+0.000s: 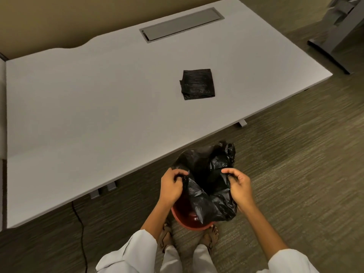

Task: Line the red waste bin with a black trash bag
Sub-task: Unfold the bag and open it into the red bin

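The red waste bin (pixel 184 223) stands on the carpet between my feet, just off the table's front edge. An opened black trash bag (pixel 206 184) hangs over and into it, hiding most of the rim; only the near red rim and part of the inside show. My left hand (pixel 171 187) pinches the bag's edge on the left side. My right hand (pixel 239 187) grips the bag's edge on the right. Both hands hold the bag's mouth apart above the bin.
A white table (pixel 98 115) fills the upper left, with a second black bag, folded (pixel 197 84), lying on it and a grey cable hatch (pixel 181 24) at the back. A black cable (pixel 80 229) trails on the carpet at left. A grey stand base (pixel 334 40) sits at upper right.
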Tool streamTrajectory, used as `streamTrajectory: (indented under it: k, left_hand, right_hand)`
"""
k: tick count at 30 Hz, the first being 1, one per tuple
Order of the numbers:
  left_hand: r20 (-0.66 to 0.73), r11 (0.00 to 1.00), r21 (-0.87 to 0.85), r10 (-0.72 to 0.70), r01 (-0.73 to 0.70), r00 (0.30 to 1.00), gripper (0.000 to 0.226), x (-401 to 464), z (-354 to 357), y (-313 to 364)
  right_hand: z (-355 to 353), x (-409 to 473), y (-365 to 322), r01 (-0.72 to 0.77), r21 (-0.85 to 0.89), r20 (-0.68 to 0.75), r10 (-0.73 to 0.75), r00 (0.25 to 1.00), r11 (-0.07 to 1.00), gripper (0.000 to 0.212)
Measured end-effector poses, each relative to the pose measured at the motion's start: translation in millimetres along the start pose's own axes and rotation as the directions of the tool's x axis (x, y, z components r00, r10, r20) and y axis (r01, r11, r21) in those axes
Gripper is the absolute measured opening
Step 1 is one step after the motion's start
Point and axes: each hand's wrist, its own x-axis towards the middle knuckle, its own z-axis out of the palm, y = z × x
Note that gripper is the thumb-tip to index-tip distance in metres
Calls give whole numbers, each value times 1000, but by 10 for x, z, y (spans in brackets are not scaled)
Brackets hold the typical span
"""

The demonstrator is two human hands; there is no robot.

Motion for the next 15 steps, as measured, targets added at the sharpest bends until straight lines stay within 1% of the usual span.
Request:
streamTrajectory:
  k: [2,3,4,6,7,8,9,10,12,13,15]
  left_hand:
    - [18,999,33,-32,31,999,38,32,27,-87]
    - [28,998,46,-43,41,999,41,47,45,-129]
    - [41,997,65,-49,46,998,45,59,63,-166]
    - [90,992,122,-56,45,994,54,77,102,-247]
    - [104,988,153,-51,35,993,54,91,127,-296]
    - [96,984,178,-45,27,994,50,101,155,-343]
    - [64,981,191,-47,34,997,42,102,183,-394]
    - [6,980,188,-61,59,998,34,94,216,-437]
    - [-131,979,173,-84,106,988,18,108,293,-551]
    - [-174,975,185,-88,120,981,18,131,337,-631]
    - [-157,957,252,-104,142,982,18,192,451,-819]
  right_hand:
    - [45,12,78,-43,6,59,43,997,999,40]
    - [58,13,121,-54,-24,82,56,995,998,31]
    - [66,22,182,-62,-71,98,68,993,996,29]
    - [64,32,291,-78,-170,112,97,989,982,65]
    - [60,40,336,-58,-224,121,87,989,973,77]
    - [56,51,390,-15,-268,150,57,987,963,81]
    - [51,61,434,37,-317,194,26,981,948,80]
    - [51,81,507,93,-367,246,0,969,926,79]
    - [66,127,640,173,-487,331,-2,944,856,81]
    - [77,148,720,197,-545,355,12,935,815,83]
    - [98,179,906,239,-653,390,48,920,719,83]
